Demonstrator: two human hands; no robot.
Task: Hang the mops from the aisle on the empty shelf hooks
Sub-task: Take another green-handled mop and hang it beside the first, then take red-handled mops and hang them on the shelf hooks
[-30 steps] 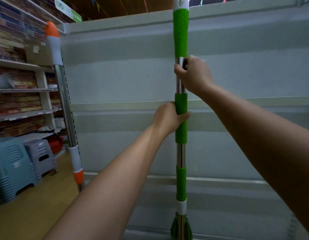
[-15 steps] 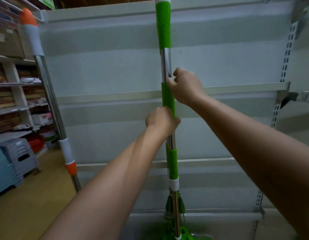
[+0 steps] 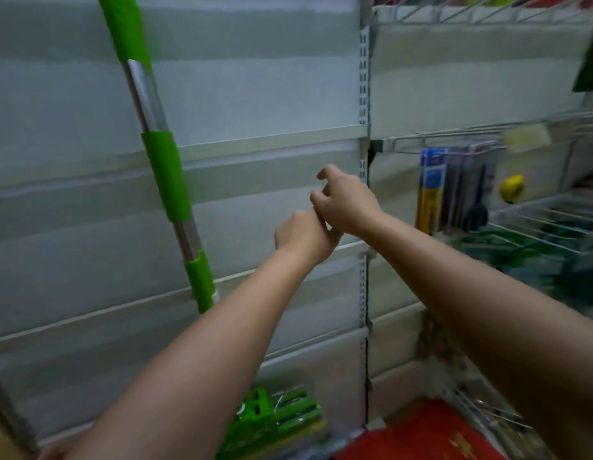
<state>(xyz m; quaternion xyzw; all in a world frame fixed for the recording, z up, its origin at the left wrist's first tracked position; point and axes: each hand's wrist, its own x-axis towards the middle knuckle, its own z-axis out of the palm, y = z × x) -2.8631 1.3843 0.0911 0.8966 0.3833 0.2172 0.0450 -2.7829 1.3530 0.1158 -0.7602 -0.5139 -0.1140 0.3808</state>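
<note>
Up close, our left hand point(image 3: 305, 239) and right hand point(image 3: 346, 207) touch each other, fingers loosely curled, holding nothing. Well to their left the green mop point(image 3: 165, 171) leans tilted against the grey shelf panel point(image 3: 255, 94). Farther right, wire racks point(image 3: 547, 220) carry packaged goods.

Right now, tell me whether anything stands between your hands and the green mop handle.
Nothing visible does. The green-and-chrome mop handle leans against the grey shelf back panel, apart from both hands; the left hand and right hand touch each other to its right, holding nothing.
</note>
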